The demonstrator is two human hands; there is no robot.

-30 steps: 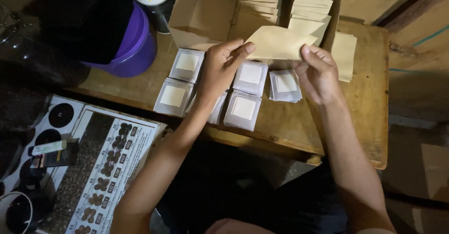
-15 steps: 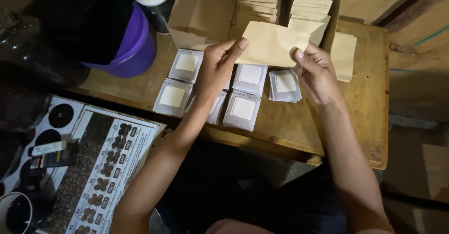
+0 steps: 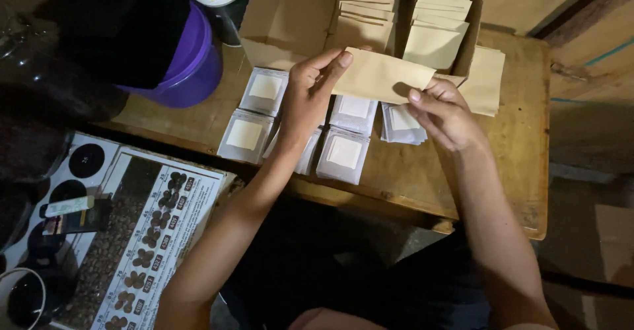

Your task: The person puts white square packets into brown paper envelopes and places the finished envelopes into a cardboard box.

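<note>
Tan paper envelope (image 3: 380, 76), held flat above the wooden table (image 3: 515, 152), just in front of the open cardboard box (image 3: 284, 23). The left hand (image 3: 307, 99) pinches the envelope's left end, thumb and fingers (image 3: 333, 63) closed on the paper; the right hand (image 3: 446, 112) closes on its lower right corner, thumb on top. Both grips are at the edges, so the face of the envelope stays unwrinkled — a light, even pinch at 2 opposite ends looks the sound way to keep thin paper from creasing or slipping.

Inside the box, behind the envelope, stand 2 rows of similar tan envelopes (image 3: 436, 13), packed upright. To the right of the box lies a loose tan sheet or envelope (image 3: 485, 82). Directly below the held envelope, on the table, lie small white sachets (image 3: 343, 155) in short stacks — about 6 piles, some partly hidden by the hands. Left of the box sits a purple tub (image 3: 191, 66); below and left of the table, a printed chart (image 3: 145, 244) of dark round samples.
</note>
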